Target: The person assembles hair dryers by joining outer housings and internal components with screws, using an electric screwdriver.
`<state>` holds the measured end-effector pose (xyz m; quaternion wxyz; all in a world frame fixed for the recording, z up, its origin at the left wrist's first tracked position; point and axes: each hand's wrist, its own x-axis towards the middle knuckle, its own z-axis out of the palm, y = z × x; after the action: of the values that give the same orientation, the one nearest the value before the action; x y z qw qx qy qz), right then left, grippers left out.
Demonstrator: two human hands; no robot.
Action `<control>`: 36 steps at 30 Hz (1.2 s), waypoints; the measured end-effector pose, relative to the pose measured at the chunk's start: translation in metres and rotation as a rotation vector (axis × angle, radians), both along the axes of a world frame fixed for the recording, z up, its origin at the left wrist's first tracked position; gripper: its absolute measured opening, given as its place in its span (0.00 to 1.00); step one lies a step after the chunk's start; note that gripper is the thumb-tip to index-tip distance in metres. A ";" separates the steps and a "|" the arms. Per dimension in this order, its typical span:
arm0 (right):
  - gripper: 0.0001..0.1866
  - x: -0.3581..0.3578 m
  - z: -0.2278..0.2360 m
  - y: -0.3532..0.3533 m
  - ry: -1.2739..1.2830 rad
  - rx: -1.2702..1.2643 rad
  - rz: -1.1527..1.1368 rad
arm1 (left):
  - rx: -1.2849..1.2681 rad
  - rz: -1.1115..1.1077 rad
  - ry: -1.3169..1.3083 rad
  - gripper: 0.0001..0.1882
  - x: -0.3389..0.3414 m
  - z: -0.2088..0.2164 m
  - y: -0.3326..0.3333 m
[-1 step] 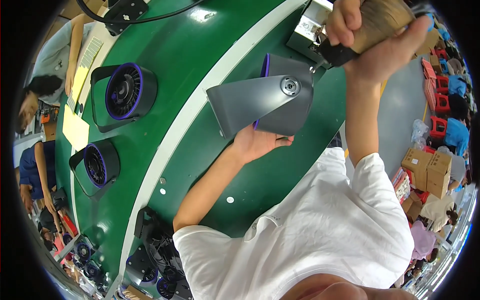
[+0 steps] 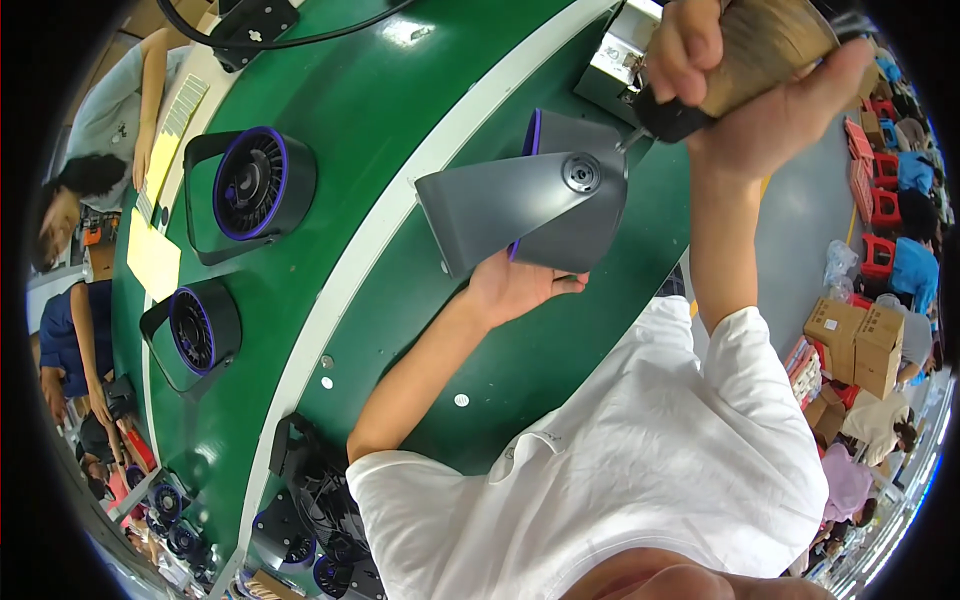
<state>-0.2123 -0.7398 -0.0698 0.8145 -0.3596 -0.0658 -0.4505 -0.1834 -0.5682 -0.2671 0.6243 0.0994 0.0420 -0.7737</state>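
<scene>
The person's left hand (image 2: pixel 512 288) touches a grey fan (image 2: pixel 577 225) just above it, its grip too hidden to tell; to the fan's upper right, the right hand (image 2: pixel 745 125) grasps a power screwdriver (image 2: pixel 768 55). Green worktop (image 2: pixel 445 415) spreads around the left hand; past the right lie grey floor (image 2: pixel 795 230) and cartons (image 2: pixel 856 338).

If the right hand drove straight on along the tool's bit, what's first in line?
The bit of the driver in the right hand would likely meet the grey fan housing's near edge; whether they're touching is unclear.
</scene>
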 end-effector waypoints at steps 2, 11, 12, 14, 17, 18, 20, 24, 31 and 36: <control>0.45 0.003 0.002 0.007 -0.010 -0.197 0.065 | 0.005 0.000 -0.005 0.33 0.002 0.001 -0.004; 0.50 0.022 0.003 0.037 0.262 -0.152 -0.039 | 0.004 0.009 0.003 0.32 0.003 -0.001 -0.011; 0.51 0.022 0.003 0.037 0.295 -0.187 -0.047 | 0.007 0.006 0.009 0.32 0.004 -0.002 -0.011; 0.52 0.023 0.002 0.035 0.361 -0.257 -0.064 | 0.004 0.009 0.037 0.32 0.006 -0.005 -0.012; 0.54 0.022 0.001 0.032 0.461 -0.362 -0.088 | -0.002 0.014 0.095 0.33 0.007 -0.008 -0.014; 0.55 0.022 0.000 0.030 0.495 -0.397 -0.097 | 0.011 0.016 0.097 0.33 0.007 -0.007 -0.014; 0.56 0.020 -0.001 0.027 0.560 -0.468 -0.113 | 0.036 0.022 0.100 0.32 0.007 -0.006 -0.015; 0.58 0.013 -0.004 0.020 0.682 -0.610 -0.142 | 0.007 0.028 0.095 0.32 0.009 -0.011 -0.018; 0.58 -0.003 -0.021 -0.001 0.652 -0.653 -0.092 | 0.044 0.025 0.110 0.31 0.009 -0.006 -0.025; 0.56 -0.002 -0.041 -0.013 0.547 -0.622 0.005 | 0.016 0.024 0.117 0.31 0.011 -0.011 -0.030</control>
<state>-0.2142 -0.7528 -0.1107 0.6555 -0.6949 0.0191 -0.2951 -0.1722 -0.5980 -0.2784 0.6290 0.0586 0.0859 -0.7704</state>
